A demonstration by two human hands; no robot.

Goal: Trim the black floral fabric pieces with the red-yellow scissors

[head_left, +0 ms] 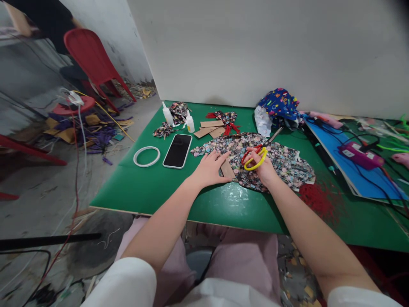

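Dark floral fabric (287, 164) lies spread over the green table in front of me. My left hand (212, 168) rests on its left part with fingers spread, pressing a small brown cardboard piece (227, 169) against the cloth. In my right hand (263, 166) is a pair of scissors (258, 158) with one yellow and one red handle loop. Their blades point away from me, up and to the right above the fabric. Some of the right fingers are hidden behind the handles.
Left of the fabric lie a phone (177, 151), a tape roll (146, 157) and two small glue bottles (190, 123). Cardboard strips (209, 128) are behind. A blue patterned cloth (279, 106), red scraps (318, 200) and a purple device (361, 154) with cables stand right.
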